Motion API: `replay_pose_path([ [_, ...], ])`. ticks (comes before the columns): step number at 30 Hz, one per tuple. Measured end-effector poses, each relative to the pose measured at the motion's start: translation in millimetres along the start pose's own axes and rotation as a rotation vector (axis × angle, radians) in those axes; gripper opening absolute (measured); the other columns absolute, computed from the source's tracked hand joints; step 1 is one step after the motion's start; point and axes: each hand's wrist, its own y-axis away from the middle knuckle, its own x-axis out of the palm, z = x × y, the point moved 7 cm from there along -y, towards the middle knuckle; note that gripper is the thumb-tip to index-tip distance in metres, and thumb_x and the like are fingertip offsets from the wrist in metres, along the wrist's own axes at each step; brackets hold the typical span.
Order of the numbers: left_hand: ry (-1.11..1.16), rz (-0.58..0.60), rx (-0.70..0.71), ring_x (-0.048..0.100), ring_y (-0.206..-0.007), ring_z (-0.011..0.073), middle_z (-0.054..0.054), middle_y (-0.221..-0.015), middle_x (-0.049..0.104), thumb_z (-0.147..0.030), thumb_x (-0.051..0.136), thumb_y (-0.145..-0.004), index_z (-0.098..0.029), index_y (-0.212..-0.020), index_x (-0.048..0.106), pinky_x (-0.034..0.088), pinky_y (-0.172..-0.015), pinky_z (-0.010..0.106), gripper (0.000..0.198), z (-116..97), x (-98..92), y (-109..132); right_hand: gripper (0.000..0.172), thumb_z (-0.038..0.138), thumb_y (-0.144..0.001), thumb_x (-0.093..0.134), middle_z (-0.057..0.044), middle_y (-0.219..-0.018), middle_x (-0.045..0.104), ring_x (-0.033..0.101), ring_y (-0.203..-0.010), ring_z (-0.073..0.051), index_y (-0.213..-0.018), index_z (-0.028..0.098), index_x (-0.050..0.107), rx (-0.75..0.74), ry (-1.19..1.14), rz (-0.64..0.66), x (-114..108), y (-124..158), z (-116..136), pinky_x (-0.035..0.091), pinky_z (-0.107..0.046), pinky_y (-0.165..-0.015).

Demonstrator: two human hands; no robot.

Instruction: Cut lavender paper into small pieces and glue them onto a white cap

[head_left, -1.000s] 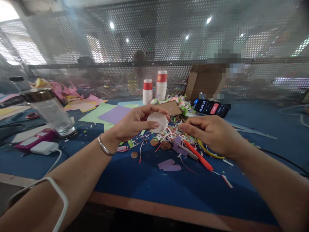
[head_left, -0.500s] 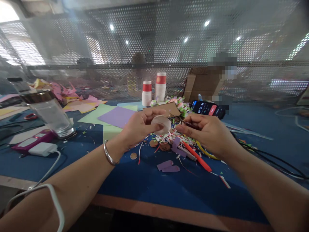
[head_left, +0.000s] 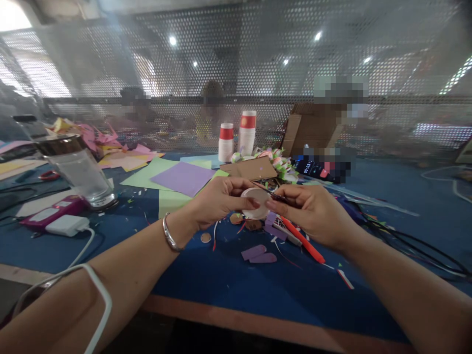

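Observation:
Between the thumb and fingers of my left hand [head_left: 217, 201] is a white round disc [head_left: 254, 204] with a raised rim, like the bottom of a paper cup. My right hand [head_left: 313, 209] pinches a thin dark tool [head_left: 277, 195], whose tip lies across the disc's upper edge; its exact kind is hard to make out. The right thumb tip is at the disc's right edge. Below the hands lie purple paper strips [head_left: 258, 254], an orange-red pen-like stick [head_left: 304, 241] and small brown round pieces [head_left: 205, 238].
Two stacks of paper cups [head_left: 248, 133] stand at the back, near a brown cardboard piece [head_left: 250, 169] and paper flowers [head_left: 276, 160]. Purple paper [head_left: 183, 178] lies left of centre. A glass bottle [head_left: 81, 172] and white charger [head_left: 68, 224] are farther left. A phone [head_left: 311, 168] is behind my right hand.
My hands have come together. The right hand moved left and slightly down, bringing the thin tool onto the disc's edge. The disc shifted right and down, now facing me more fully.

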Motion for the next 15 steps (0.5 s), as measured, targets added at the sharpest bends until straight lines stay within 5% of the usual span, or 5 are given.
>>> replay_pose_path([
  [15, 0.190, 0.172, -0.040, 0.065, -0.064, 0.0092, 0.003, -0.080, 0.072, -0.021, 0.087, -0.069, -0.016, -0.099, 0.074, 0.048, -0.057, 0.020, 0.033, 6, 9.8, 2, 0.030, 0.043, -0.085, 0.074, 0.003, -0.066, 0.049, 0.042, -0.059, -0.009, -0.075, 0.017, 0.062, -0.049, -0.223, 0.092, -3, 9, 17, 0.034, -0.023, -0.053],
])
